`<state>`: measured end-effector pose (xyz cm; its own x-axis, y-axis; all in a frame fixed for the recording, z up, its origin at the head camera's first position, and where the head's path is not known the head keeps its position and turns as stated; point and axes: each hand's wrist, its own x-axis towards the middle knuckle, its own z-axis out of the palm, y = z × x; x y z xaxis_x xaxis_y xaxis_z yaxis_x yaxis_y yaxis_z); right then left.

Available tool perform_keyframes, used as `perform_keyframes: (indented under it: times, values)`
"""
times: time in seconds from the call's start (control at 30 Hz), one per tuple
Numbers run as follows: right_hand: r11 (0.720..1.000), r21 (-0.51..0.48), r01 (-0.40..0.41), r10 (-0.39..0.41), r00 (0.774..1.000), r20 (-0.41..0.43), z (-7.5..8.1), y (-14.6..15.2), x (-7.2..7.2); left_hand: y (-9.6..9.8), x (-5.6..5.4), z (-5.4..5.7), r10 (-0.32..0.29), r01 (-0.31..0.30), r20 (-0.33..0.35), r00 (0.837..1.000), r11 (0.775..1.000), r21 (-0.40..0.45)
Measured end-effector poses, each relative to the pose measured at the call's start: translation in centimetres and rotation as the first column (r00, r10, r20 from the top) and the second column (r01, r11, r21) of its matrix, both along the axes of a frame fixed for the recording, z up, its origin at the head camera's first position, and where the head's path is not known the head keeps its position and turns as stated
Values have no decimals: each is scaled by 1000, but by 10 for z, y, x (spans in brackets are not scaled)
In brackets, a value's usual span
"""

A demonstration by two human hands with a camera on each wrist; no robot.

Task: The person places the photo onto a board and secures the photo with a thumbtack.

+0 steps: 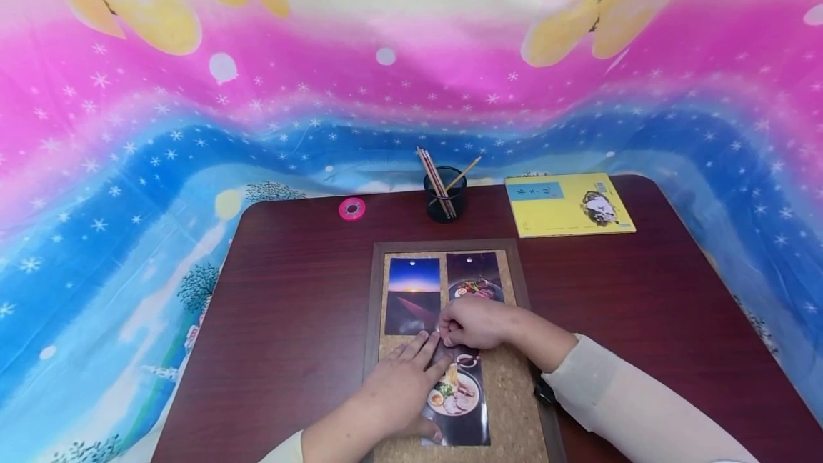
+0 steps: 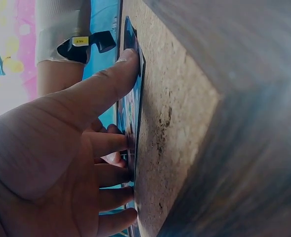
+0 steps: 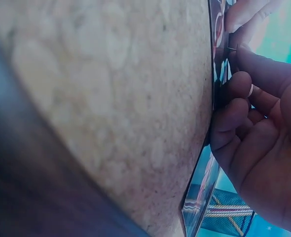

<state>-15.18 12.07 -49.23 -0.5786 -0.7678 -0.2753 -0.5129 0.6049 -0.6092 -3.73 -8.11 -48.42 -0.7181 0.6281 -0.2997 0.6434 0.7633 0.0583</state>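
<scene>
A framed cork board lies on the table. On its lower part is a picture card of a noodle bowl. My left hand presses this card against the cork with fingers spread and thumb near its lower edge. At the card's top, my right hand pinches a pin; the thin needle shows between thumb and card in the right wrist view, while the pin's head is hidden by the fingers. Above are a sunset card and another food card, each with a whitish pin at its top.
Behind the board stands a black mesh cup with several pencils. A pink ring-shaped roll lies to its left, and a yellow book to its right. A printed curtain surrounds the dark red table.
</scene>
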Motion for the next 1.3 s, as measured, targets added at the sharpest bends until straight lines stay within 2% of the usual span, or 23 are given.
perform_keyframes:
  times: [0.47,0.8,1.17,1.3]
  values:
    - [1000,-16,-4,4,1000,-21,-2,2,-3,2,-1,-1,10,-10,3,1000,1000,-3]
    - [1000,1,16,-16,1000,23,-3,0,-4,2,0,-3,-1,2,-15,1000,1000,5]
    - [1000,24,19,-19,1000,3,-3,-2,-5,2,0,-2,-3,3,-9,1000,1000,11]
    - [999,31,16,-15,999,-41,-2,-5,-4,2,0,-1,8,-8,1,1000,1000,4]
